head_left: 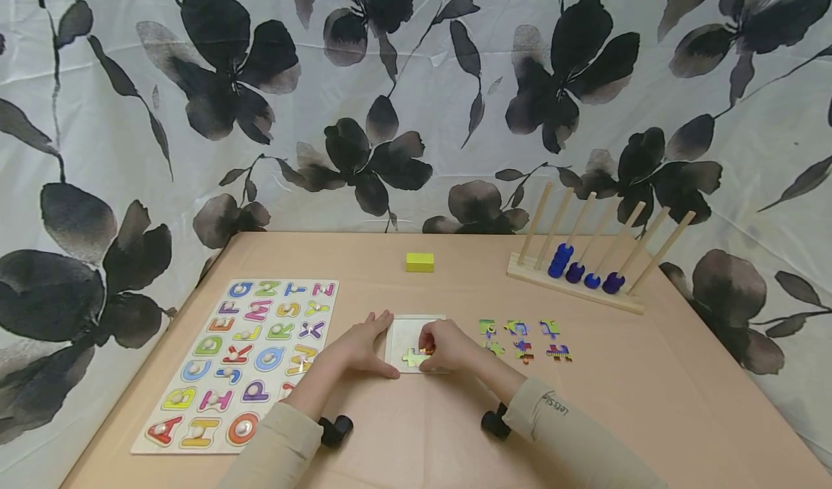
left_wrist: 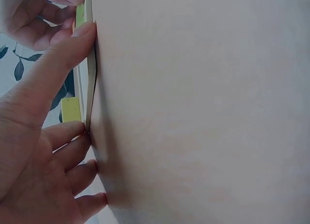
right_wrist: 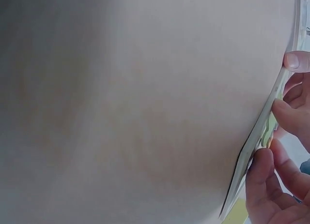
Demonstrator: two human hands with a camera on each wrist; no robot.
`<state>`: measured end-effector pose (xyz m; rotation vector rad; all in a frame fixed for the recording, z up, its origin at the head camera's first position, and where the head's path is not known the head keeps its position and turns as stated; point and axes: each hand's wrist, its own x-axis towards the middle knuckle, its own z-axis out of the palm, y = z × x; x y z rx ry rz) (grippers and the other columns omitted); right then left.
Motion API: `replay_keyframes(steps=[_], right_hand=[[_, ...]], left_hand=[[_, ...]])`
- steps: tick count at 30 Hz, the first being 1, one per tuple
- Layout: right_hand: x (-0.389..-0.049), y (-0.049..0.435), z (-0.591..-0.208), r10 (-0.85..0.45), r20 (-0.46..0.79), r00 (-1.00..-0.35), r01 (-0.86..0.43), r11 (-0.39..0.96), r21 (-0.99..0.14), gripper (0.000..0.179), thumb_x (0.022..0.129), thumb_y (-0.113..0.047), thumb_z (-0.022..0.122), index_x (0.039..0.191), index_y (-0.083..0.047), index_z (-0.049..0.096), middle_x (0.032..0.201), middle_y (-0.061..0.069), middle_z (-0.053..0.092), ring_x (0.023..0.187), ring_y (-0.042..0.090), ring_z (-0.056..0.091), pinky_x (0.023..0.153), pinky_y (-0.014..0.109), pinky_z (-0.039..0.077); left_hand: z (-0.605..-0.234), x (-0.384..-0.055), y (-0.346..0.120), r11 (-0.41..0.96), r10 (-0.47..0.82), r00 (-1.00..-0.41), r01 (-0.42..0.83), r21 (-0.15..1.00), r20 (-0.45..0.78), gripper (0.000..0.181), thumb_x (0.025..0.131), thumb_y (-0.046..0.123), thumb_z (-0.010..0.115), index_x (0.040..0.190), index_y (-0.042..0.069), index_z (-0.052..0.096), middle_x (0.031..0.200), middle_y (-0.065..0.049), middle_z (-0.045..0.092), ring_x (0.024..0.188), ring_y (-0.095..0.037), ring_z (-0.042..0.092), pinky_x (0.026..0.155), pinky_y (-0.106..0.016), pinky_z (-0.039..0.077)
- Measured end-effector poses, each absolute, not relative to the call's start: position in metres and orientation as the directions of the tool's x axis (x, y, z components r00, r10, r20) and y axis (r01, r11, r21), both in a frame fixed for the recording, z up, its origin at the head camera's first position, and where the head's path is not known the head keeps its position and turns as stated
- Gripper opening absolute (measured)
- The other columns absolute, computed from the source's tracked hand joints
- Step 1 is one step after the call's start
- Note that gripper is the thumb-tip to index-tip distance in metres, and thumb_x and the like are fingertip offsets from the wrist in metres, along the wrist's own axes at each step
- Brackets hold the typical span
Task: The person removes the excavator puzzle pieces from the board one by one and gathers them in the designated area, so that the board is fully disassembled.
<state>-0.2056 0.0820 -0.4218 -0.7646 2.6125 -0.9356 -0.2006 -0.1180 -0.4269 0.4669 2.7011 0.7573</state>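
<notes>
A small white puzzle tray (head_left: 398,334) lies on the table with a light green jigsaw piece (head_left: 411,360) in its lower part. My left hand (head_left: 356,347) spreads along the tray's left side, thumb at the near edge and fingertips at the far left corner. Over the tray's right half, my right hand (head_left: 453,346) pinches a small jigsaw piece between thumb and forefinger; only a reddish-orange bit shows past the fingers. In the right wrist view the thumb and forefinger of the right hand (right_wrist: 273,187) meet low over the tray, beside the green piece.
Several loose jigsaw pieces (head_left: 523,352) lie right of the tray. A colourful alphabet board (head_left: 217,373) covers the left side, partly under the left forearm. Behind the tray sits a yellow block (head_left: 419,262). A wooden peg rack (head_left: 572,287) with blue beads stands at the back right.
</notes>
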Motion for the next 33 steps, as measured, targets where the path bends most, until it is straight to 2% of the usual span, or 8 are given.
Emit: replay_keyframes(steps=[18, 33], right_hand=[[-0.2088, 0.0809, -0.4211, -0.579, -0.049, -0.814, -0.406, 0.627, -0.665, 0.026, 0.061, 0.002, 0.08, 0.075, -0.001, 0.058, 0.067, 0.005, 0.054, 0.061, 0.01, 0.045, 0.053, 0.019, 0.04], [-0.2139, 0.0816, -0.4168, -0.58, -0.112, -0.807, -0.362, 0.635, -0.683, 0.02, 0.064, 0.011, 0.072, 0.076, 0.0, 0.06, 0.069, 0.005, 0.056, 0.059, 0.01, 0.047, 0.051, 0.018, 0.041]], left_hand=[[-0.4274, -0.2014, -0.1181, 0.815, 0.381, -0.903, 0.226, 0.534, -0.2, 0.105, 0.06, 0.039, 0.084, 0.143, 0.005, 0.029, 0.149, -0.009, 0.025, 0.136, -0.036, 0.017, 0.105, -0.054, 0.023], [-0.4259, -0.1994, -0.1184, 0.802, 0.391, -0.9, 0.231, 0.55, -0.193, 0.105, 0.059, 0.037, 0.085, 0.142, 0.003, 0.03, 0.148, -0.011, 0.025, 0.135, -0.038, 0.018, 0.105, -0.055, 0.022]])
